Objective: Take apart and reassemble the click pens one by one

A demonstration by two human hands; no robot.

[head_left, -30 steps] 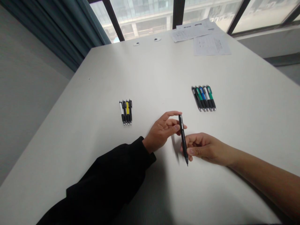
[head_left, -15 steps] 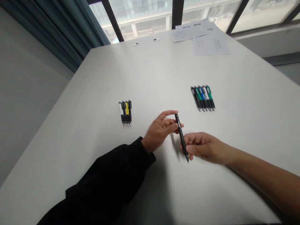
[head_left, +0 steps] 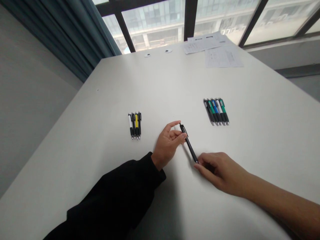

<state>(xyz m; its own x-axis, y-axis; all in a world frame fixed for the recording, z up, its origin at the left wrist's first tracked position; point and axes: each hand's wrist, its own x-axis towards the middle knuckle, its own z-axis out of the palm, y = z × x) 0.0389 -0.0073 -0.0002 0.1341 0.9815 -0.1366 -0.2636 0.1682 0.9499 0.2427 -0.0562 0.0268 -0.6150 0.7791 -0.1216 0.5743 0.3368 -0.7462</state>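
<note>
Support for the slim black click pen, held slantwise above the white bench towards its near edge, is seemingly shared so both ends are steadied. Its upper barrel is gripped by the left hand, index finger arched to the button; its tip appears pinched by the right hand, thumb extended.

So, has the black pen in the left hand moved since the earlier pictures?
Yes: the held black pen has shifted left, toward the unmoved yellow pen.
</note>
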